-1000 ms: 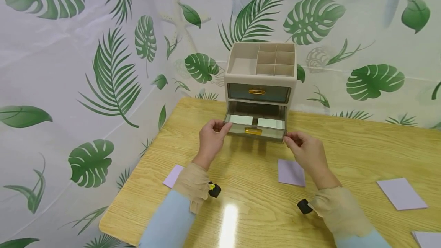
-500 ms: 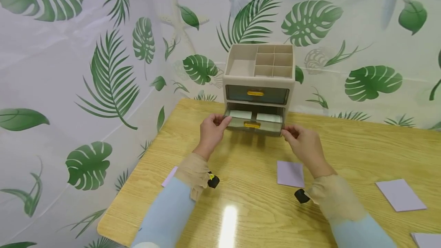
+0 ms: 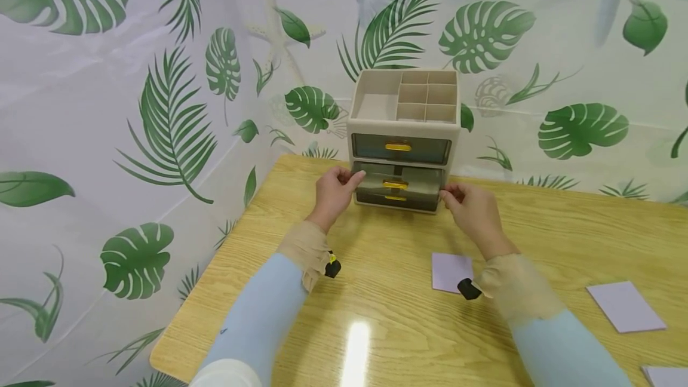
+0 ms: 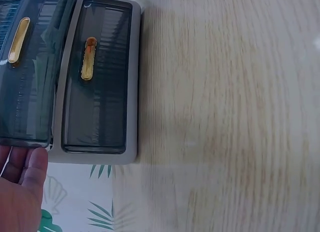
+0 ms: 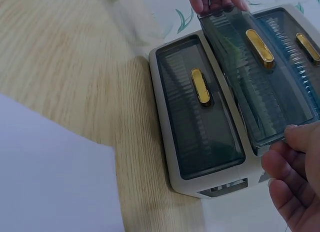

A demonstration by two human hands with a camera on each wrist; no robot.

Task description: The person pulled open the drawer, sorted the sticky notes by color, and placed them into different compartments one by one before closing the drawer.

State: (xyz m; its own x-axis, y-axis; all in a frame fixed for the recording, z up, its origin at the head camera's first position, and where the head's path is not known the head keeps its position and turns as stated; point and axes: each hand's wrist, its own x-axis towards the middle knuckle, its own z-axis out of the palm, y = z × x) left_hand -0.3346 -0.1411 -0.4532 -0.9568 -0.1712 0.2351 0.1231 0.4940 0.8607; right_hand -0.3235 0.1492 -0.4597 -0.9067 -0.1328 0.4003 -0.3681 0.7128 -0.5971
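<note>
A cream desktop organizer (image 3: 376, 106) with dark see-through drawers stands against the wall. Its middle drawer (image 3: 376, 184) juts slightly from the frame, gold handle in front. My left hand (image 3: 334, 194) holds that drawer's left end, while my right hand (image 3: 474, 212) grips the opposite end between thumb and fingers. Up close in the left wrist view, the middle drawer (image 4: 30, 102) shows pale sheets dimly through its front. In the right wrist view, my right hand (image 5: 300, 177) has its thumb at the drawer's corner; only the left hand's fingertips (image 5: 215, 0) appear at the far end.
The bottom drawer (image 5: 200, 117) and top drawer (image 3: 371, 146) sit within the frame. Purple paper squares lie on the wooden table (image 3: 376, 291): one (image 3: 448, 270) before the organizer, another (image 3: 626, 306) to the right, more at the lower right edge. A leaf-print cloth (image 3: 177, 106) covers the walls.
Both hands have pushed the middle drawer back into the organizer, moving away from me. The white pieces inside it have gone from open view, and the bottom drawer has come into sight.
</note>
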